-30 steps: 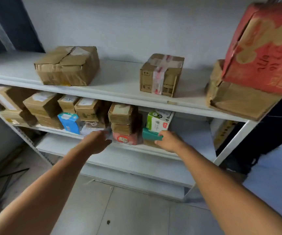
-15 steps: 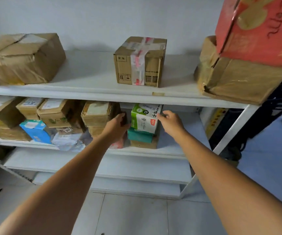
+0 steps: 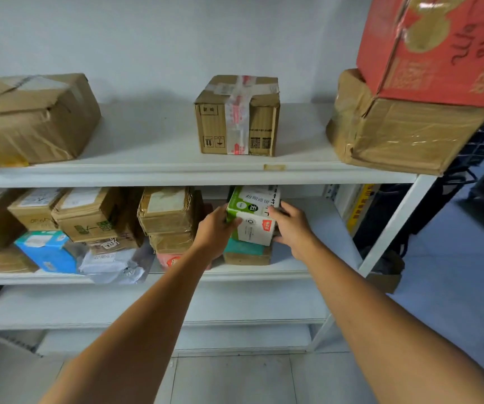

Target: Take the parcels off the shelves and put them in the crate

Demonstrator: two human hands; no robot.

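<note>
A green and white box sits on the middle shelf, on top of a teal parcel and a flat brown one. My left hand grips its left side with the thumb on the front. My right hand holds its right side, fingers curled round the edge. Left of it stands a stack of brown parcels over a red one. No crate is in view.
The top shelf carries a taped brown box, a big crumpled box at left, and a red carton on a brown box at right. More brown parcels, a blue box and a grey bag fill the middle shelf's left.
Both hands rose from the teal parcel level and closed in on the green and white box, now gripping its two sides. The view moved closer and to the right.
</note>
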